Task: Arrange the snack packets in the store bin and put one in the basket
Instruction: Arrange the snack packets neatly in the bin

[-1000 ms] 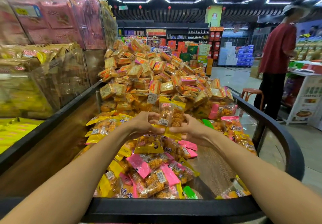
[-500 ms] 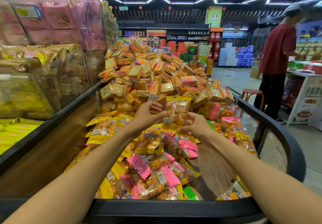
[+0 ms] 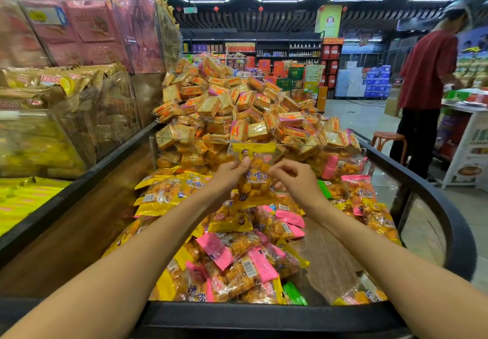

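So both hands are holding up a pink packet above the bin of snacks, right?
Not quite: the head view shows the held packet is yellow, not pink. The left hand and right hand do hold it up above the bin of snacks.

glossy clear-plastic snack packet (image 3: 254,177) — wood-grain bin floor (image 3: 326,257), matt black rim (image 3: 264,315)

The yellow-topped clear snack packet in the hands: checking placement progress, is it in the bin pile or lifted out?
Lifted out: yellow-topped clear snack packet is upright above the pile, left hand pinching it.
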{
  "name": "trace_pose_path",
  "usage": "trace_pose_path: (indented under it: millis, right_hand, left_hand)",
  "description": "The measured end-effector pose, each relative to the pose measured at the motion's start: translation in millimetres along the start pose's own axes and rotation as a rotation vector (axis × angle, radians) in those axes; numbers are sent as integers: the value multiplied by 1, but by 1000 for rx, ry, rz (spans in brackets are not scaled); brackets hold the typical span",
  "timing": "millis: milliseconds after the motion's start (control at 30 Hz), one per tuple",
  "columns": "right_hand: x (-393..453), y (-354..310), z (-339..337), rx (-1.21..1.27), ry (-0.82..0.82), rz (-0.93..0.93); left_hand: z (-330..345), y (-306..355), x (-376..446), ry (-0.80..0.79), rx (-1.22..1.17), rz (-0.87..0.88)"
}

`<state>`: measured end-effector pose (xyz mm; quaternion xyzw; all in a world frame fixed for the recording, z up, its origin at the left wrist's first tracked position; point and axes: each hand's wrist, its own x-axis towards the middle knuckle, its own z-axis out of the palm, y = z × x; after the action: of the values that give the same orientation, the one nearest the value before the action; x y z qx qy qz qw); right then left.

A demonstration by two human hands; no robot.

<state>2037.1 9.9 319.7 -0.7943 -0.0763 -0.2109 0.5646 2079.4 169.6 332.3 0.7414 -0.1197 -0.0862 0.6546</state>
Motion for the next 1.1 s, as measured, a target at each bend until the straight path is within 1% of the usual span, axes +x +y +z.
trace_pose_path:
  millis: [67, 133, 200, 267, 367, 467, 567, 667, 767, 1100]
  right_hand:
    - [6, 2, -6, 62, 76, 87]
    - [10, 6, -8, 113, 70, 183]
    - [13, 10, -6, 132, 74, 202]
    - [14, 13, -6, 112, 89, 187]
    - [12, 14, -7, 71, 74, 158]
    - [12, 14, -5, 79, 59, 141]
    - [11, 10, -5, 107, 65, 142]
    - [12, 12, -7, 122, 58, 131]
    - [14, 17, -9, 111, 58, 138]
    - [13, 15, -8, 65, 36, 108]
  left_hand:
    - [2, 2, -3, -113, -9, -34]
    - [5, 3, -6, -216, 17, -67]
    - [5, 2, -10, -273, 39, -95]
    - [4, 2, -12, -289, 73, -91]
    - [3, 3, -11, -240, 64, -47]
    - [2, 2, -9, -182, 40, 21]
    - [2, 2, -11, -164, 29, 59]
    - [3, 5, -14, -181, 23, 61]
    - [3, 8, -14, -157, -15, 47]
    - [4, 9, -13, -104, -27, 30]
